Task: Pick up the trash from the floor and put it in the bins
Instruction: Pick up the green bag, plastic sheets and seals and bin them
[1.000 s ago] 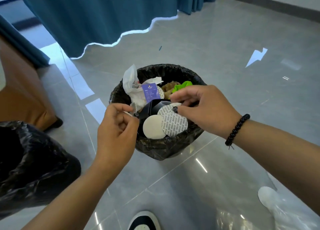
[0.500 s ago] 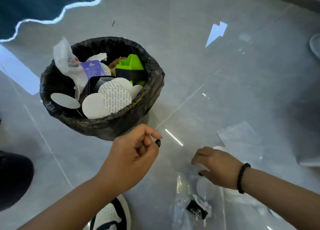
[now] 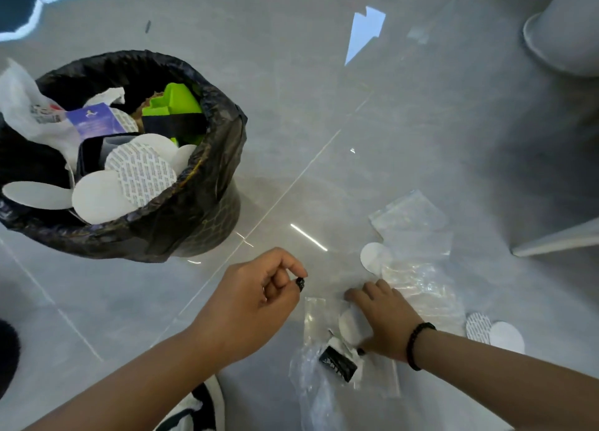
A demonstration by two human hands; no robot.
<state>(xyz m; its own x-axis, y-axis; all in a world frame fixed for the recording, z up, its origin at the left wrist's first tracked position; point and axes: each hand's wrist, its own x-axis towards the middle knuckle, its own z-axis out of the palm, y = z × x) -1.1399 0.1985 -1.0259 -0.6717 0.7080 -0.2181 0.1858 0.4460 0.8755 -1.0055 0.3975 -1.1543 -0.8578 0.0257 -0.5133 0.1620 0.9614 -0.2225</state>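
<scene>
On the floor beside a nearly full bin [image 3: 207,184], plastic bags [image 3: 418,288] and white discs [image 3: 372,257] still lie scattered. Left hand [image 3: 256,304], fingers curled, pinches a small dark bit; right hand [image 3: 385,320] lies flat, pressing on a bag.

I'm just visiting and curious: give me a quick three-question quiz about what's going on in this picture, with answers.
1. True or false: the bin lined with a black bag is empty.
2. Which hand reaches down to the clear plastic bags on the floor: A) left, B) right?
3. Fill in: the left hand pinches a small ____ object between its fingertips.

Key
1. False: it holds white discs, a green piece and other trash.
2. B: the right hand, with a beaded bracelet on its wrist.
3. Black.
</scene>
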